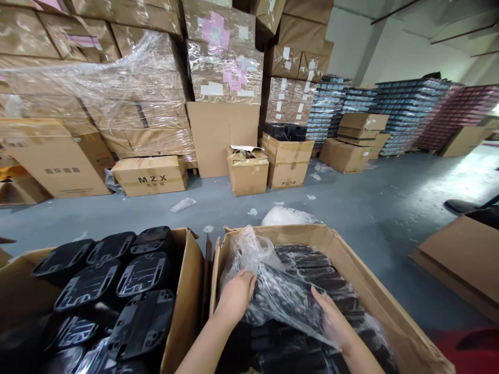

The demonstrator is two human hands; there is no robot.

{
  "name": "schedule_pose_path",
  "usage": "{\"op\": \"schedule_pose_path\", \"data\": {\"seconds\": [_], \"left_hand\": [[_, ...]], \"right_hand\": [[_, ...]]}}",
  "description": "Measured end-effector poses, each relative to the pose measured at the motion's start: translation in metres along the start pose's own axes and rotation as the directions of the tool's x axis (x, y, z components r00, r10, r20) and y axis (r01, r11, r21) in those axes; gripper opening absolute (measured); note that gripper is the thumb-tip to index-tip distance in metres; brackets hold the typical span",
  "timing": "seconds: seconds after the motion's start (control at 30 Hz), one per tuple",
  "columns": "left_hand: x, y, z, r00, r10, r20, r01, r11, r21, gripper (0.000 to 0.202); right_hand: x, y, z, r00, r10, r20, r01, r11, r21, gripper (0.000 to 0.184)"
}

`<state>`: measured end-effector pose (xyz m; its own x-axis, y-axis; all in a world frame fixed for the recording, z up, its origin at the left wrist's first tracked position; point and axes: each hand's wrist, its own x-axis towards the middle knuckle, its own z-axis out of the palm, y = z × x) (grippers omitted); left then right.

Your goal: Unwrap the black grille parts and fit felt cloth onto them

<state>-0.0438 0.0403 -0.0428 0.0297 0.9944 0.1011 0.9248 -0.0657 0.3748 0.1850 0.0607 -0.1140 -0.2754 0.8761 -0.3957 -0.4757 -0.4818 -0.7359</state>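
Note:
Both my hands reach into an open cardboard box [374,291] in front of me. My left hand [237,295] is closed on the left end of a bundle of black plastic parts wrapped in a clear plastic bag [284,296]. My right hand [331,318] lies on the bundle's right side under the film, fingers curled against it. More black stacked parts [312,259] fill the box beneath. The loose bag top [249,246] stands crumpled at the box's far left corner.
A second open box [187,291] on my left holds several upright black moulded housings [144,272]. Stacks of wrapped cartons [117,93] line the back wall. Small boxes [248,171] and plastic scraps lie on the grey floor. Flat cardboard [460,259] lies to the right.

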Motion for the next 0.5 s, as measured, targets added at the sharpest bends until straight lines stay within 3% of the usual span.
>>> {"op": "schedule_pose_path", "data": {"seconds": [0.17, 0.23, 0.33, 0.5], "left_hand": [[0.000, -0.006, -0.013, 0.990, 0.017, -0.141, -0.026, 0.998, -0.061, 0.029], [0.000, -0.007, -0.016, 0.982, 0.012, -0.187, -0.043, 0.986, -0.161, 0.029], [0.001, -0.005, -0.015, 0.955, -0.092, -0.283, -0.020, 0.928, -0.372, 0.030], [-0.003, 0.003, -0.010, 0.930, -0.141, -0.338, -0.053, 0.862, -0.505, 0.027]], "right_hand": [[0.003, 0.000, 0.002, 0.998, -0.041, 0.043, 0.041, 0.999, 0.016, 0.032], [0.004, 0.003, 0.003, 0.998, -0.031, 0.060, 0.032, 0.999, -0.017, 0.033], [0.006, 0.007, 0.003, 0.999, 0.012, 0.036, -0.011, 1.000, -0.011, 0.033], [0.008, 0.010, 0.003, 0.996, 0.080, -0.027, -0.081, 0.996, -0.033, 0.030]]}}
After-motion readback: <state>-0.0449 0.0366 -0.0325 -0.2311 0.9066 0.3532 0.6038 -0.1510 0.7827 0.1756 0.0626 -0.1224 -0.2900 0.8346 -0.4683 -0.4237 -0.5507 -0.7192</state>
